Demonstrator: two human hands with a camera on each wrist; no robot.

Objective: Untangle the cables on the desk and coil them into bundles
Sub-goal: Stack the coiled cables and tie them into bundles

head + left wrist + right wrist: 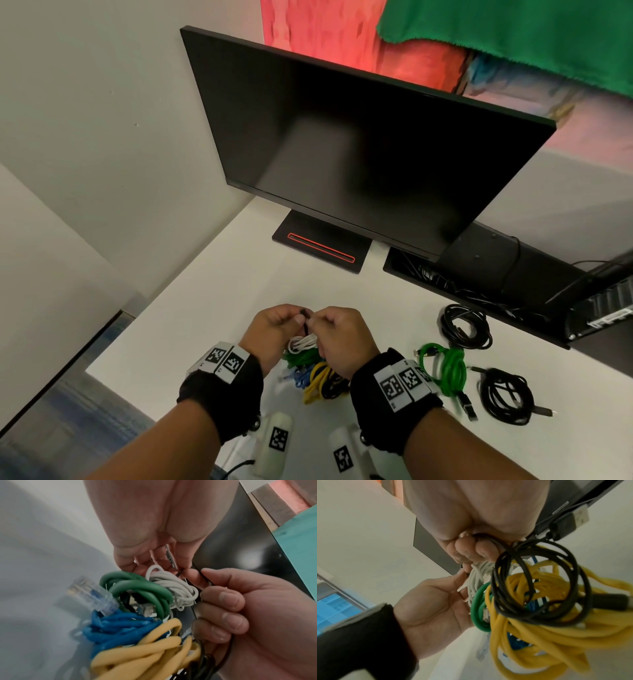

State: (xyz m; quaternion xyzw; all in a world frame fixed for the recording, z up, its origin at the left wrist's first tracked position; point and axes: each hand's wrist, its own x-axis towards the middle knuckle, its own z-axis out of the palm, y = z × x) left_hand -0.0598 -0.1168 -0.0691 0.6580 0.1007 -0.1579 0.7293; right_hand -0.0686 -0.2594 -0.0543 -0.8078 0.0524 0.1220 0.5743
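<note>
Nearest the person, a tangle of cables hangs below both hands over the white desk: a yellow Ethernet cable lowest, a blue Ethernet cable with a clear plug beside it, a dark green cable above those, and a small white cable coil uppermost, just under the fingers. The left hand and the right hand meet knuckle to knuckle above that white coil, and both pinch a thin black cable between thumb and forefinger; the strand runs roughly up and down between the two pinches, then drops into the tangle. In the right wrist view the right hand's other fingers also curl round loops of the black cable, so the bulk of the knot seems to hang from the right hand, while the left hand's remaining fingers lie loosely curled against the white coil. My judgement is that the move to come depends on this: the black strand's free length lies upward, away from the knot, and the left hand, holding less, is the better placed to draw it clear. Farther right on the desk lie a coiled bright green cable and two coiled black cables, one near and one farther back. Beyond stands a dark monitor.
</note>
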